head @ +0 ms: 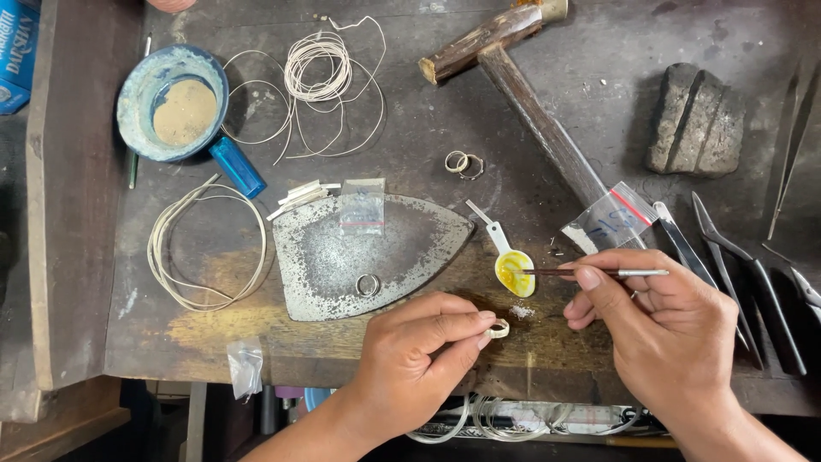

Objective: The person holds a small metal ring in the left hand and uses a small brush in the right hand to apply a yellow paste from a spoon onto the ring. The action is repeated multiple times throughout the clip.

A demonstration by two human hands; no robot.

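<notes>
**Ring pinched, brush dipped in yellow**

Left hand (419, 346), at 6 o'clock: fingers (479, 323) clamped on a small pale metal ring (499, 328), round band held just above the dark, scarred wooden surface (410, 111). Right hand (663, 321), at 4 o'clock: fingers closed on a thin brush (599, 273), long axis level, tip pointing toward 9 o'clock into a white spoon-shaped dish (513, 267) of glossy yellow paste. Nearby at 9 o'clock of the ring: one pitted, iron-shaped steel plate (342, 257) carrying one ring (368, 285). Two more rings (464, 163) at 12 o'clock. Two wire coils (321, 73) at 10 o'clock, one wooden hammer (522, 77) at 1 o'clock.
</notes>
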